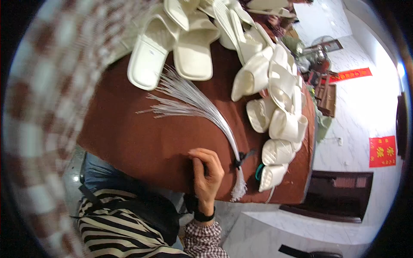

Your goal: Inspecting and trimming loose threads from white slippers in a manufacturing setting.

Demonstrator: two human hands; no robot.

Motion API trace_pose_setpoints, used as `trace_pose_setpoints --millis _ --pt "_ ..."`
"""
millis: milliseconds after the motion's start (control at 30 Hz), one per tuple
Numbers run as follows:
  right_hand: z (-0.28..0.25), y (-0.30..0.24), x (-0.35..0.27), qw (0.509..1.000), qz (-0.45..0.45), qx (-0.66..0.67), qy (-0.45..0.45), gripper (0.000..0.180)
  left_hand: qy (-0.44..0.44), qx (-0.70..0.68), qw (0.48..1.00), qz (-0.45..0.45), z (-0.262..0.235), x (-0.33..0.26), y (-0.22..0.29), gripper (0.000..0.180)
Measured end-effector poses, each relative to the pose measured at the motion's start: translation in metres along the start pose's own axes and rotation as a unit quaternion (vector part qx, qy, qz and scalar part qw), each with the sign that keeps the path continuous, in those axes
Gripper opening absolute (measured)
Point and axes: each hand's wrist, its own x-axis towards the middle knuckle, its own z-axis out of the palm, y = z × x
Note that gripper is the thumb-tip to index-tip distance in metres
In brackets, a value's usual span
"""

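Observation:
My right hand (pixel 208 174), with a black band at the wrist, rests on the brown cloth-covered table (pixel 129 129). Its fingers curl in and the thumb tip lies close to the index finger; nothing shows between them. Just to its right is a bundle of thin whitish strands (pixel 215 114), tied with a black tie (pixel 241 161) near its lower end and fanned out at the far end. Blurred at the left, a checked sleeve (pixel 51 107) fills the edge of view; my left hand is out of sight. Two cream slippers (pixel 148 60) lie beyond the strands' fanned end.
More cream slippers (pixel 282 122) line the table's right side, several overlapping. A teal ring-shaped item (pixel 259 172) touches the nearest one. At the top, another person's hand (pixel 273 20) is by more slippers. A fan (pixel 320 49) and a wooden chair (pixel 327 101) stand past the table.

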Motion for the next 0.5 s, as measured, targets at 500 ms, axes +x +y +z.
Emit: trace_pose_setpoints --millis 500 --pt "0.027 -0.019 -0.006 0.999 -0.023 -0.023 -0.041 0.012 0.02 0.163 0.986 0.023 -0.036 0.016 -0.088 0.042"
